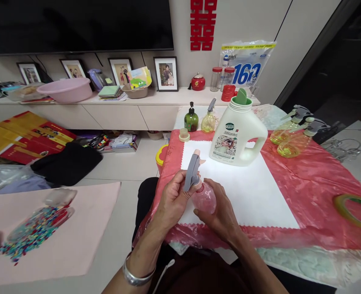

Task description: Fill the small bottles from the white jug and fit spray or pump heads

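Note:
A small clear pinkish spray bottle [205,199] with a grey trigger head [193,169] is held between my two hands near the table's front edge. My left hand [173,200] is closed around the trigger head at the bottle's neck. Around the body of the bottle wraps my right hand [221,210]. Just beyond stands a large white detergent jug [240,130], its green spout [241,97] uncovered. A pale cap [184,134] sits at the table's far left corner.
Behind the jug's left side are a green pump bottle [191,118] and a yellow spray bottle [208,121]. Two more spray bottles [293,141] stand at right, near a tape roll [356,211]. A white sheet [260,200] covers part of the red tablecloth [318,192]. Colourful beads [35,232] lie left.

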The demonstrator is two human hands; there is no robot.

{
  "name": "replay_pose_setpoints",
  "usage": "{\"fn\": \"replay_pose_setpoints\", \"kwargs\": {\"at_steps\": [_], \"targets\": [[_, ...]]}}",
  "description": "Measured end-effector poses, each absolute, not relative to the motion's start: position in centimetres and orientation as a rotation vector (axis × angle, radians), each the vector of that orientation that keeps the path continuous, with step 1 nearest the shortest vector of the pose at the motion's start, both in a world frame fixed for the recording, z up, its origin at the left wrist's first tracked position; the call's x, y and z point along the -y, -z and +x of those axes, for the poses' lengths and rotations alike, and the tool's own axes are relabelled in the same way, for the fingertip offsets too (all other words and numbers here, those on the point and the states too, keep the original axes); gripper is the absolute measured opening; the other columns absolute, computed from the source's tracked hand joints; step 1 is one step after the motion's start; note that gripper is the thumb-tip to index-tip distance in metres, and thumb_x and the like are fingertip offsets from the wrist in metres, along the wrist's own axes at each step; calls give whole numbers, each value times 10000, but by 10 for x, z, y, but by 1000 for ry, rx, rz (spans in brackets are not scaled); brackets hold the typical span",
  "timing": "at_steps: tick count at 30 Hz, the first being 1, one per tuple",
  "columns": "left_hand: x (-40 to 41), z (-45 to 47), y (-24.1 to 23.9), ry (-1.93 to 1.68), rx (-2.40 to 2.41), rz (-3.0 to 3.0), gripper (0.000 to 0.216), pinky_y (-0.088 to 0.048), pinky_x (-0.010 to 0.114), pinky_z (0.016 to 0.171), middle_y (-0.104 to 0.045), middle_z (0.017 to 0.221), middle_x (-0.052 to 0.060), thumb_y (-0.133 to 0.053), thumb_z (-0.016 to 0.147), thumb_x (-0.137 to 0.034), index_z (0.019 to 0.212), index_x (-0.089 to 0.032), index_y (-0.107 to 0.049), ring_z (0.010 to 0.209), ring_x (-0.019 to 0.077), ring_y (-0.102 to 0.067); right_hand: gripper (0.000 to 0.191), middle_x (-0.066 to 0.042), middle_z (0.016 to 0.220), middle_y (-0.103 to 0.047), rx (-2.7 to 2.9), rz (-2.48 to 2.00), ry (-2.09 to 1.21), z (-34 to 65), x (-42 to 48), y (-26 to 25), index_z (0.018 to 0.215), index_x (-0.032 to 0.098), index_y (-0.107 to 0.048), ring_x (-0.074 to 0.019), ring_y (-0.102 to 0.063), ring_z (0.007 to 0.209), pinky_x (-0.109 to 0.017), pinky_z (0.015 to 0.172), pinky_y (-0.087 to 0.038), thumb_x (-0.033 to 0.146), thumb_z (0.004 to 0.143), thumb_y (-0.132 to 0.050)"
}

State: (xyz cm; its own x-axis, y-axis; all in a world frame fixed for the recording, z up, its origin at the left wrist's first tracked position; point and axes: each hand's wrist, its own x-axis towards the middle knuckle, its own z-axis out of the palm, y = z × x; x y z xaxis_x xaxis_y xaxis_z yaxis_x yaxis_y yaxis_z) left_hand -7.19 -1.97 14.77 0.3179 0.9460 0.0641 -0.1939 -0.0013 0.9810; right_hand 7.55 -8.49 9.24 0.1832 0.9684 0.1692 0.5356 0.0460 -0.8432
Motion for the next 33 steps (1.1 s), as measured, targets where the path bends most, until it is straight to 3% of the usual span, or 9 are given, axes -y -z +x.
{"fn": "replay_pose_setpoints", "kwargs": {"at_steps": [14, 21, 29, 33], "targets": [[20, -72, -143, -981, -835, 1326, 220, -479, 251, 813, -730, 952, 30, -767, 827, -262, 1038, -200, -751, 821, 153, -608, 699, -78, 1325, -549, 1470, -1573, -644, 75, 86, -94, 1336, 246, -417, -274, -515, 1202, -498, 1007, -482, 240, 680, -659], [25, -74, -140, -973, -811, 1423, 222, -464, 257, 886, -728, 1085, 62, -704, 868, -196, 1085, -207, -749, 963, 192, -633, 685, -85, 1335, -541, 1452, -1569, -679, 75, 87, -95, 1334, 248, -424, -274, -520, 1218, -489, 1015, -487, 231, 686, -648], [34, -64, -137, -1009, -805, 1388, 220, -469, 300, 959, -710, 1102, 68, -666, 905, -286, 1108, -223, -722, 1034, 220, -632, 663, -86, 1336, -541, 1436, -1515, -650, 76, 89, -90, 1333, 256, -429, -272, -532, 1213, -489, 1019, -493, 234, 714, -667], [38, -55, -131, -1105, -793, 1416, 253, -486, 308, 889, -678, 994, 53, -768, 818, -337, 1041, -226, -720, 956, 220, -613, 587, -69, 1311, -552, 1430, -1479, -579, 74, 92, -89, 1328, 270, -435, -242, -539, 1193, -444, 996, -504, 265, 784, -655]]}}
